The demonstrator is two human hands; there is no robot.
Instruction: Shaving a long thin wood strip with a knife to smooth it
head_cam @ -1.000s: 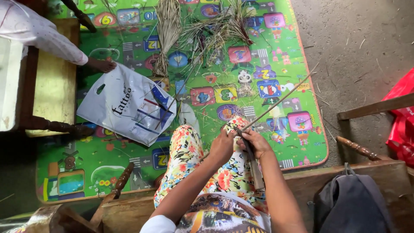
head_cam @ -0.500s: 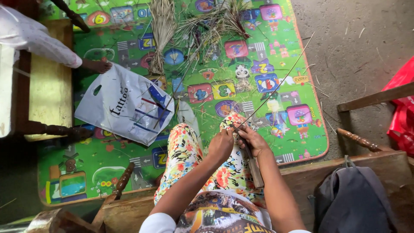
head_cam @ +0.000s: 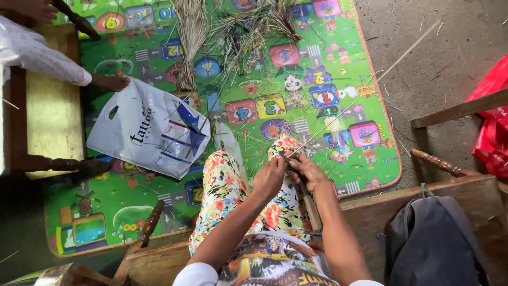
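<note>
- head view: the left hand [head_cam: 270, 177] and the right hand [head_cam: 307, 170] meet over the knee of a leg in flowered trousers [head_cam: 227, 190], soft cloth printed in red, yellow and green.
- the right hand is curled closed around a knife [head_cam: 309, 204]; its long, flat wooden handle lies back along the forearm, and the blade end is hidden between the hands.
- the left hand has its fingers folded over the near end of a thin stick [head_cam: 360, 90], a pale, stiff, straight sliver that runs up and to the right across the mat and out over the bare floor.
- both hands touch at the knee, where stick and knife come together; how the edge sits on the stick cannot be told.
- under the legs lies a foam play mat [head_cam: 132, 212], bright green, glossy, with square picture tiles and an orange rim.
- on the mat to the left a white plastic bag [head_cam: 148, 130] lies crumpled and flat, with a cut-out handle hole.
- at the mat's far edge, well apart from the hands, dry leaf strips [head_cam: 193, 37] lie in a tied bundle beside a loose, tangled heap.
- right of the person a dark grey backpack [head_cam: 439, 238] of matte cloth rests on a wooden bench [head_cam: 391, 206].
- the floor [head_cam: 434, 58] is rough grey concrete strewn with thin shavings.
</note>
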